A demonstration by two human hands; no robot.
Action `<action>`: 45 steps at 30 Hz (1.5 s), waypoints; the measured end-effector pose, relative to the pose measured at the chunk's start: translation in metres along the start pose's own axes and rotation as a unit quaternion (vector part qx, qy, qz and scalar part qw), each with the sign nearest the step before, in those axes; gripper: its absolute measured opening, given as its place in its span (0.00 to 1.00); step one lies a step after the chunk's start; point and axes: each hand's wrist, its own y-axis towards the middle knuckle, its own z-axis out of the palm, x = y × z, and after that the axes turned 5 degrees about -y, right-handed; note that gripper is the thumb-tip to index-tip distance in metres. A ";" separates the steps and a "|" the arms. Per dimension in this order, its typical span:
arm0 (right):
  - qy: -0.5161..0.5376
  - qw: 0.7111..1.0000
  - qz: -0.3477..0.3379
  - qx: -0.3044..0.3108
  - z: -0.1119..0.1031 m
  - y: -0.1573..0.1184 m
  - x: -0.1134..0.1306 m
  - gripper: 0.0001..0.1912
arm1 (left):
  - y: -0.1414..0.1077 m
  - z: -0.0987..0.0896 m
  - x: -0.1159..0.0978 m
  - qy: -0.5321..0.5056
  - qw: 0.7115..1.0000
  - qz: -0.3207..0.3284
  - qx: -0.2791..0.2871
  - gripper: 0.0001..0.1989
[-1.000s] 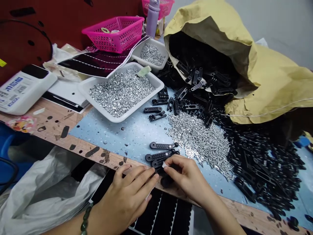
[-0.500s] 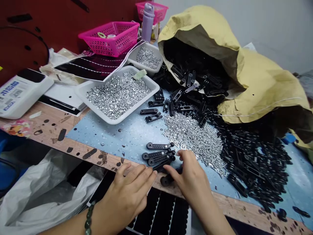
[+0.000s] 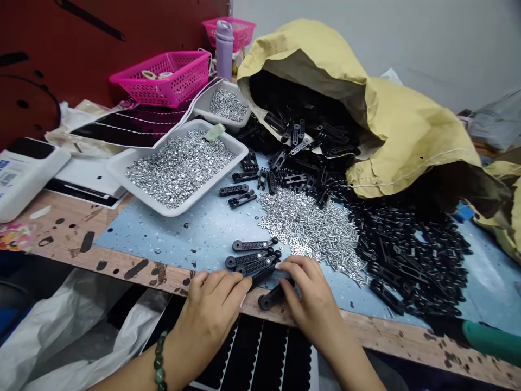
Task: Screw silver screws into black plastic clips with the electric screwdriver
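Round-ended black plastic bar (image 3: 270,298): long axis slanted toward nearer right hand (image 3: 311,290); left hand (image 3: 217,297) placed left; finger closure cannot be told.

White container (image 3: 30,174) cut off by left edge; one end of black part (image 3: 270,298) behind right hand (image 3: 312,296).
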 end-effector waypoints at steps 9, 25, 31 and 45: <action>0.102 0.979 -0.081 0.157 -0.032 0.016 0.006 0.08 | 0.015 -0.043 0.001 -0.256 0.944 -0.113 0.175 0.17; 0.208 0.952 -0.122 0.187 -0.051 0.003 0.021 0.14 | 0.037 -0.039 -0.031 -0.618 0.600 -0.359 0.361 0.17; 0.246 0.949 -0.108 0.164 -0.048 0.004 0.022 0.11 | 0.034 -0.041 -0.034 -0.628 0.600 -0.341 0.359 0.13; 0.153 0.981 0.110 -0.050 -0.035 -0.023 -0.023 0.12 | 0.037 -0.040 -0.013 -0.353 0.871 -0.263 0.220 0.14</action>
